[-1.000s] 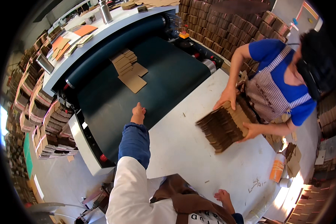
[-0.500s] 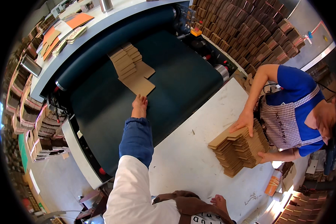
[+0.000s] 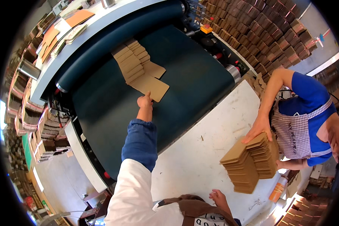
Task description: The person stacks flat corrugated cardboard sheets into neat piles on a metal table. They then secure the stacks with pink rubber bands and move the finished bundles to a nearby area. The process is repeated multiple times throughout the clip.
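Note:
My left hand (image 3: 145, 101) reaches over the dark green belt (image 3: 192, 75), its index finger stretched out to the near edge of a brown cardboard piece (image 3: 154, 88). Its other fingers are partly curled and hard to make out. Beyond that piece, a fanned row of overlapping cardboard pieces (image 3: 130, 62) runs toward the roller. My right hand (image 3: 218, 197) hangs by the near edge of the white table (image 3: 192, 165), holding nothing, fingers loosely apart. At the right, a co-worker's hand (image 3: 260, 128) rests on top of a stack of cardboard pieces (image 3: 245, 164); their other hand is mostly hidden behind it.
A long dark roller (image 3: 116, 41) spans the belt's far end, under a pale machine cover with a metal cylinder (image 3: 29, 69) and orange sheets (image 3: 78, 18). Bundled cardboard (image 3: 248, 30) is piled behind. An orange-and-white can (image 3: 278, 188) stands near the co-worker (image 3: 309, 116).
The view has shifted slightly. My left hand stays at the near cardboard piece, its index finger now more extended. The co-worker's stack has come nearer and stands more upright; my right hand has lifted slightly.

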